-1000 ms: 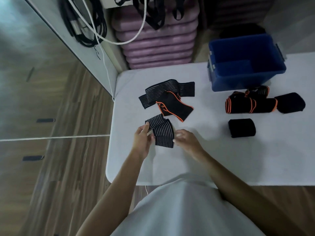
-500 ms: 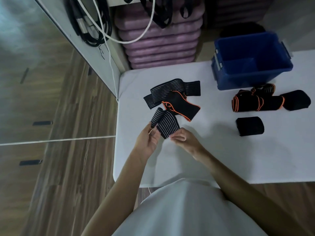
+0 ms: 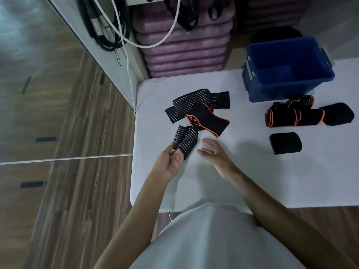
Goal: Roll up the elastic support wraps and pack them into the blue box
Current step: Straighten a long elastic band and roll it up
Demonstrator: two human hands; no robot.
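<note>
A person stood at a white table (image 3: 242,181), seen from above. The left hand (image 3: 170,165) pinched the near end of a striped wrap (image 3: 185,141), lifting it off the table, probably to free it for rolling. The right hand (image 3: 212,154) hovered just beside it, fingers loose and holding nothing, seemingly ready to take the other side. More unrolled wraps (image 3: 198,108) lay just beyond. Rolled wraps (image 3: 295,117) waited in front of the blue box (image 3: 287,92), which looked empty, likely staged for packing.

Perhaps a gym storeroom, stacked purple mats (image 3: 184,49), cables (image 3: 108,26)
</note>
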